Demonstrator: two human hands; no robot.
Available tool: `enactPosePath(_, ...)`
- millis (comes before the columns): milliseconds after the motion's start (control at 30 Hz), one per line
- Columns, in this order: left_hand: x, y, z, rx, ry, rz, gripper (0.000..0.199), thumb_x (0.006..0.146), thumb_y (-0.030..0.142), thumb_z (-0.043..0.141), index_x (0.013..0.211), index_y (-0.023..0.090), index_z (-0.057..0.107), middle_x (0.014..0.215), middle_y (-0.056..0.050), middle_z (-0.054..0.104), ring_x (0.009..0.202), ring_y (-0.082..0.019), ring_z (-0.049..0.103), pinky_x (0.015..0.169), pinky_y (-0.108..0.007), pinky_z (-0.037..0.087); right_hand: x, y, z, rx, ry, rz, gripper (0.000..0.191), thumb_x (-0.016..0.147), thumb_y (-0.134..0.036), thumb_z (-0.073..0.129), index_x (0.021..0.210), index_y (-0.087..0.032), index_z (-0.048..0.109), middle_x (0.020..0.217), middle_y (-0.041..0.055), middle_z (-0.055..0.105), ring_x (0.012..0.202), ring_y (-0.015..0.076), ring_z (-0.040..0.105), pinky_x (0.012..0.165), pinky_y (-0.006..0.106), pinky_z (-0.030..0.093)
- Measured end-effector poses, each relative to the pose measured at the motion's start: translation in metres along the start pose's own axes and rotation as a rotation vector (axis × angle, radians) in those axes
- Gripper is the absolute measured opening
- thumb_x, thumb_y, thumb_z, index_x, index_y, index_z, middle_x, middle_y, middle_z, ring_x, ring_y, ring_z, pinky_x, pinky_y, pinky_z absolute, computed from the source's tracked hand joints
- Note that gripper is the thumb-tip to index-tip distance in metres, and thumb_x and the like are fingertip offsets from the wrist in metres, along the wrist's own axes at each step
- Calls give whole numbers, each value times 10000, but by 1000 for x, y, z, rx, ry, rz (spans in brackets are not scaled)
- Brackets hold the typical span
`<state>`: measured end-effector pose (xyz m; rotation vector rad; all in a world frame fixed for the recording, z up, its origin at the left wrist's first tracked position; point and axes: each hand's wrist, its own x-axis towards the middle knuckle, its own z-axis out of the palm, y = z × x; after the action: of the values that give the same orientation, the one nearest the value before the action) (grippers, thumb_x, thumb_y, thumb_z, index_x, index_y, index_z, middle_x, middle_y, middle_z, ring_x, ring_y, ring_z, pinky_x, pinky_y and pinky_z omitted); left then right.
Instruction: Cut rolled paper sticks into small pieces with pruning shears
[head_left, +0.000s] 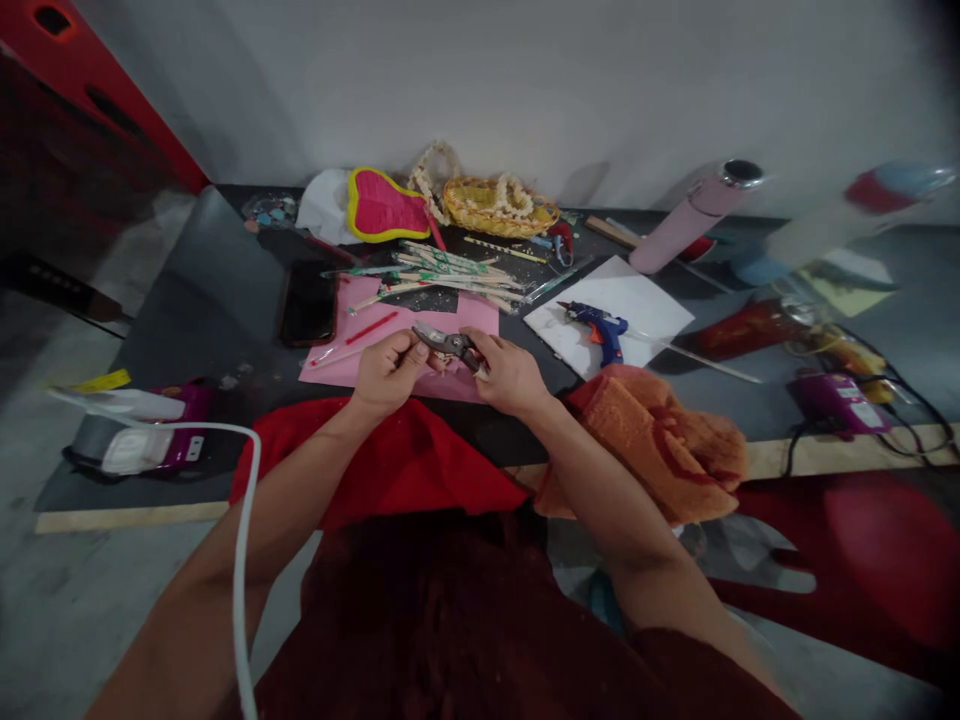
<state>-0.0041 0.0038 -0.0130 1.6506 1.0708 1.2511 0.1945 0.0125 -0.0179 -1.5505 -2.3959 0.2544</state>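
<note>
My right hand (511,374) is closed around the handles of a pair of pruning shears (444,343), whose blades point left. Facing it, my left hand (388,370) is pinched beside the blade tips; whatever sits between its fingers is too small to make out. Both hands are over a pink sheet (472,322) on the dark tabletop. Just behind them lies a loose pile of thin paper-like sticks (442,268) with green marks. A red stick (372,327) rests on the sheet to the left of the shears.
A phone (309,303) lies left of the sheet. To the right, a blue glue gun (600,330) rests on a white board (645,296). Behind stand a yellow basket (469,212) and a pink flask (682,220). Red cloth (375,460) and an orange towel (645,440) line the front edge.
</note>
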Motion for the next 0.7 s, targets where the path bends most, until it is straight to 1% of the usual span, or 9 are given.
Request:
enactPosePath(67,1,2,0,6,9,-3,294,893,376,523,748,164,668,683,-40,683,663,-136,634,638,-256,511,1,2,1,18,-1,-3,520,818,-237,485,1335,-237,430,1074,71,653,940,237,610,797,313,459)
enactPosePath(200,2,1,0,54,52,-27,203,876,323,548,842,156,658,756,-41,707,697,-134,641,645,-242,498,3,7,5,43,32,-9,564,802,-231,493,1360,-220,408,1137,86,627,1016,253,582,867,348,450)
enactPosePath(300,1,-3,0,105,75,-53,177,871,316,554,867,167,649,779,-28,715,596,-105,590,563,-220,460,5,10,6,30,32,-20,597,812,-253,493,1395,-190,375,1195,112,599,1082,277,544,907,385,432)
enactPosePath(400,0,-5,-1,106,26,-53,216,898,321,511,836,174,656,731,-13,705,488,-80,508,476,-209,400,5,12,5,13,13,-39,641,805,-261,501,1421,-185,338,1233,123,573,1104,291,522,914,409,424)
enactPosePath(467,0,-4,-1,97,8,-46,249,907,331,498,817,174,669,698,-9,694,464,-77,477,457,-210,373,5,12,4,12,9,-49,664,793,-255,509,1428,-187,326,1246,123,563,1105,293,516,915,412,421)
enactPosePath(567,1,-2,-1,69,12,-40,261,900,354,517,804,171,676,700,-18,694,494,-87,494,513,-220,401,4,12,3,7,2,-52,674,790,-259,514,1431,-186,321,1257,125,553,1114,296,506,918,411,414)
enactPosePath(633,1,-1,-1,24,-15,-43,278,896,374,526,791,165,675,697,-27,691,527,-96,520,560,-226,427,4,12,2,-4,-4,-49,673,797,-270,514,1435,-186,313,1265,128,546,1117,300,501,916,412,412)
enactPosePath(700,2,-1,-1,-30,-49,-59,297,890,393,533,776,156,671,675,-28,682,512,-90,506,556,-225,428,4,12,3,-10,-5,-49,674,802,-277,517,1436,-187,309,1267,129,544,1115,302,502,912,412,411)
